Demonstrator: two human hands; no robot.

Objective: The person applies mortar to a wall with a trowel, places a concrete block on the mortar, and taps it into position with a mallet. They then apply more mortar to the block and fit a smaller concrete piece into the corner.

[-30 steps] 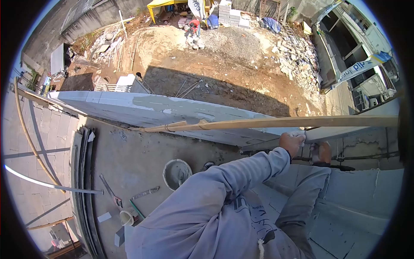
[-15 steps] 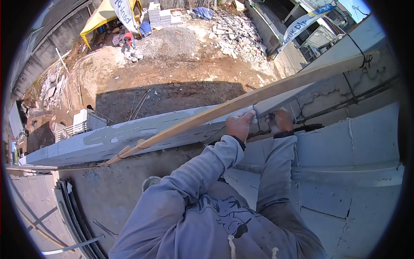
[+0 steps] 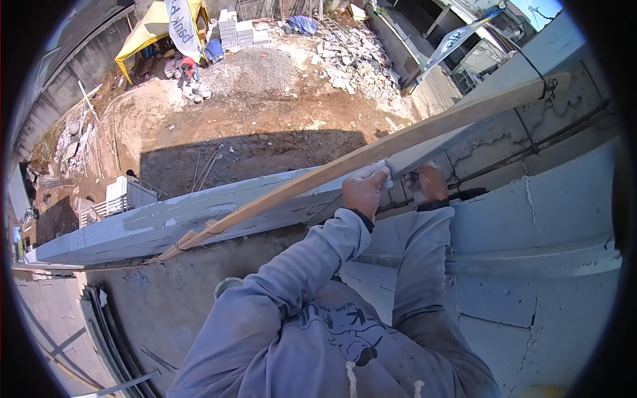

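Note:
My left hand (image 3: 363, 189) is closed, its fingers curled beside the long wooden board (image 3: 318, 176). White residue shows at its fingertips, and what they grip is too small to make out. Just right of it, my right hand (image 3: 429, 184) is also closed, with fingers bent inward under the edge of the light block wall (image 3: 424, 149). Whatever lies between those fingers is hidden. Dark steel bars (image 3: 491, 169) run along the gap in the blockwork, close to my right hand. A wire tie (image 3: 550, 88) wraps the upper end of the board.
A lower block wall (image 3: 491, 225) with a ledge (image 3: 524, 262) rises on my right. Below are a grey floor (image 3: 152, 305), dark curved strips (image 3: 109, 341) and a bucket (image 3: 225, 286). In the yard, a person in red (image 3: 188, 70) works near a yellow canopy (image 3: 142, 33) and rubble (image 3: 355, 63).
The view has shifted slightly, so the scene sits a little further left. Both hands stay closed at nearly the same spot by the board and wall.

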